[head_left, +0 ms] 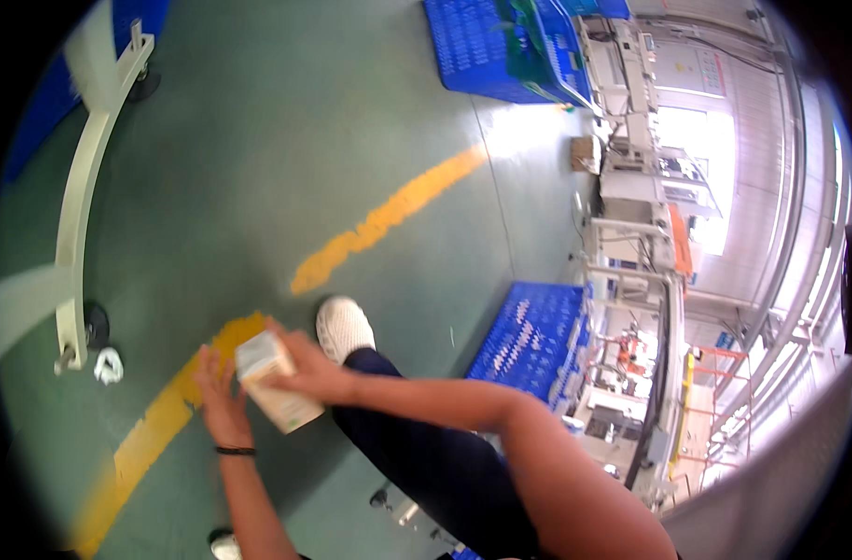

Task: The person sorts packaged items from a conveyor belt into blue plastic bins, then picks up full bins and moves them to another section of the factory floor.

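Carton [286, 407]: small, pale, box-shaped, held tilted above the floor [407, 299], in front of the body. Right hand [316, 375]: fingers clamped on the carton, from its right side. Left hand [223, 403]: fingers apart, just beside the carton's left side; contact cannot be told. Dark band [236, 451] on left wrist.

Surroundings: white shoe [344, 327] and dark trouser leg [417, 425] near the carton. Green floor carries worn yellow markings [389, 219]. Left: pale metal frame [76, 210] on casters, crumpled white scrap [109, 366] near its foot. Right: perforated blue crate [529, 341]; another blue crate [477, 47] farther off, green material [529, 47] over it.
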A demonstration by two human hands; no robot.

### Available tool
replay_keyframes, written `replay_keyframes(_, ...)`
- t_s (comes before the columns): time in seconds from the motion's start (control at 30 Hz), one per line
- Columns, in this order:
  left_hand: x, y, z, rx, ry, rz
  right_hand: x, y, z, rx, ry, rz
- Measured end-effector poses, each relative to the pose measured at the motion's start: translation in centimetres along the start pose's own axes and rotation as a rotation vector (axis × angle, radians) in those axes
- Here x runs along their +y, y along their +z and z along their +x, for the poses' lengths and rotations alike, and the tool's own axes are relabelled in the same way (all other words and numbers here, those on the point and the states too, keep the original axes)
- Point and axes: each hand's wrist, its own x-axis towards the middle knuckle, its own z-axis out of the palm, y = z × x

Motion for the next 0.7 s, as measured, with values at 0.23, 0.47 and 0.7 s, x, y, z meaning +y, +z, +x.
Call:
replay_keyframes(0.23, -2.7, -17.4, -25.5, 0.021, -0.213, -0.391, -6.5, 25.6, -17.5, -0.05, 0.555, 0.41)
replay_keyframes(0.47, -5.6, -24.4, -42.7, -0.19, 0.082, 0.18, -19.3, 24.5, -35.2, 0.416, 0.261, -0.13)
replay_keyframes(0.7, 11.7, -32.1, -57.2, -0.418, -0.018, 1.117, -52.6, 4.8, -62.2, 0.81, -0.754, -0.808)
